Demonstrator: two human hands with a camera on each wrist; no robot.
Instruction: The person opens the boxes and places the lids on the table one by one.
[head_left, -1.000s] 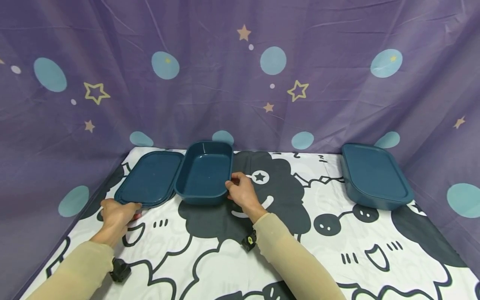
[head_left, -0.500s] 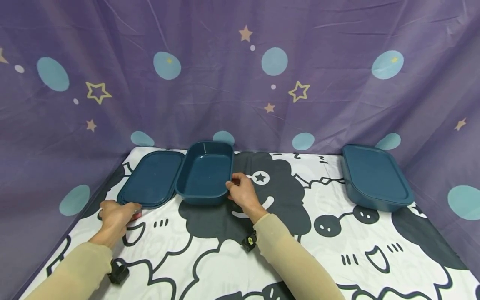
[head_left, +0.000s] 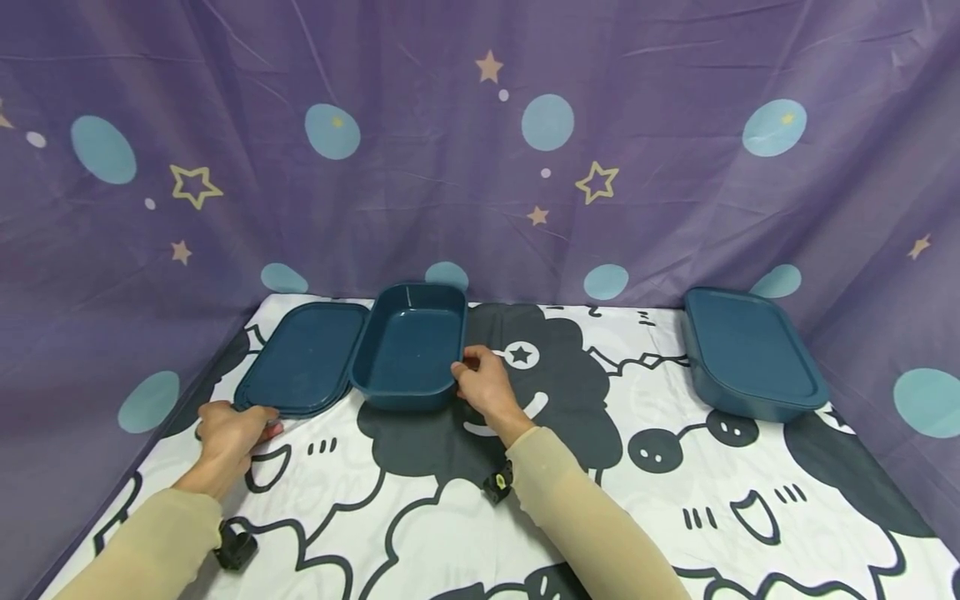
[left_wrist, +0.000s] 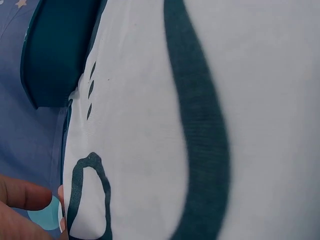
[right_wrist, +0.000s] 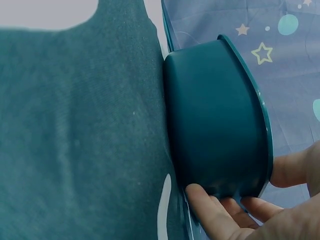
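Note:
My right hand [head_left: 489, 387] holds the near right corner of an open, dark blue storage box [head_left: 408, 346]; nothing lies inside it. In the right wrist view the thumb is at the box rim and the fingers lie against its outer wall [right_wrist: 215, 110]. Left of the box lies a small stack of flat, dark blue lids [head_left: 303, 358], their edges slightly offset. My left hand [head_left: 225, 435] is right at the near left corner of this stack. The left wrist view shows its thumb [left_wrist: 25, 194] and fingertips apart.
A second dark blue box [head_left: 753, 354] with its lid on stands at the far right. A white and grey cartoon-print cloth [head_left: 375, 533] covers the table. Behind it hangs a purple curtain [head_left: 450, 208] with stars and dots.
The lid stack has shifted slightly right at its near left corner. My left hand has drawn back a little from it. The box and my right hand stay put.

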